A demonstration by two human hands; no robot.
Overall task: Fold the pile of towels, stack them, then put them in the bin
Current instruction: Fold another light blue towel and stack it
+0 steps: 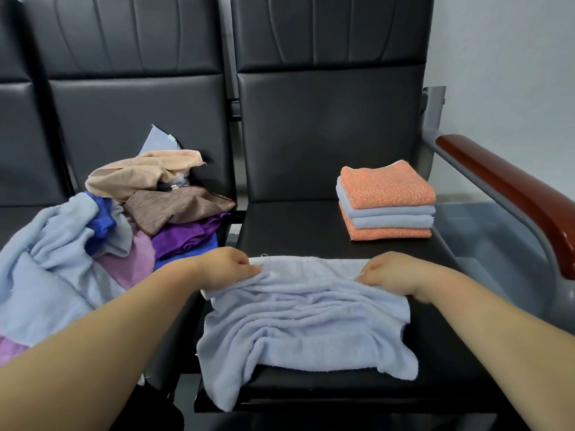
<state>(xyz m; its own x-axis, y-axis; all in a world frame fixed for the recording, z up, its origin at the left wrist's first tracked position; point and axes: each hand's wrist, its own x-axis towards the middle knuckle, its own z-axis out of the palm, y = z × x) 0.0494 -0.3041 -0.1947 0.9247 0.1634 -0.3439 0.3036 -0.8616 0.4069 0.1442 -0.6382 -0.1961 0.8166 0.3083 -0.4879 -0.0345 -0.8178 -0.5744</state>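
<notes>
A light blue towel point(298, 325) lies wrinkled across the front of the black seat point(289, 225), its near edge hanging over the seat's front. My left hand point(227, 264) pinches the towel's far left corner, and my right hand point(392, 273) pinches the far right corner. Behind them, at the seat's back right, stands a neat stack of folded towels point(387, 202), orange on top and bottom with light blue between. An unfolded pile of towels point(124, 219) in beige, brown, purple, blue and pink covers the seat to the left.
A grey translucent bin point(497, 241) sits on the floor to the right, beyond the chair's wooden armrest point(510, 188). Black seat backs rise behind both seats. A white wall lies at the right.
</notes>
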